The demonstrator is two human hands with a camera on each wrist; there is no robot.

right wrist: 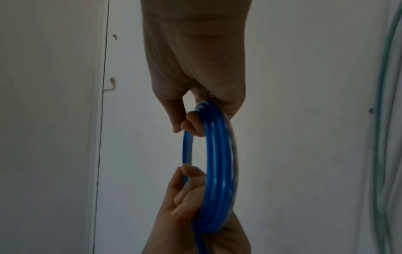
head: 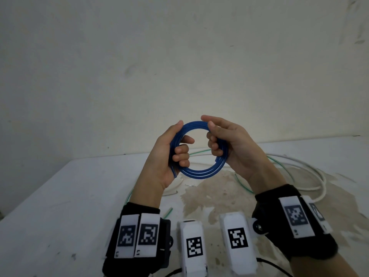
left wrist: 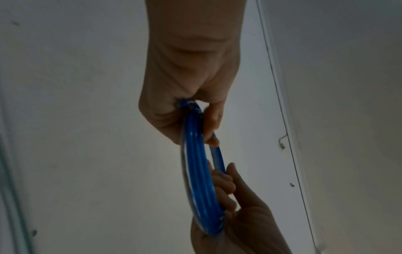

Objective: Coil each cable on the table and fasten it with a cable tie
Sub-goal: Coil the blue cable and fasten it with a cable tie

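Both hands' grip around blue cable coil (head: 199, 170)

- A plain off-white plaster wall (head: 179, 56), scuffed with faint grey marks, fills the background.
- A white table (head: 50, 206) with a brownish stained patch (head: 215, 196) meets it.
- Light is dim.

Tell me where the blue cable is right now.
In the head view the coiled blue cable is held up at centre, above the table, the left hand gripping its left side and the right hand its right.
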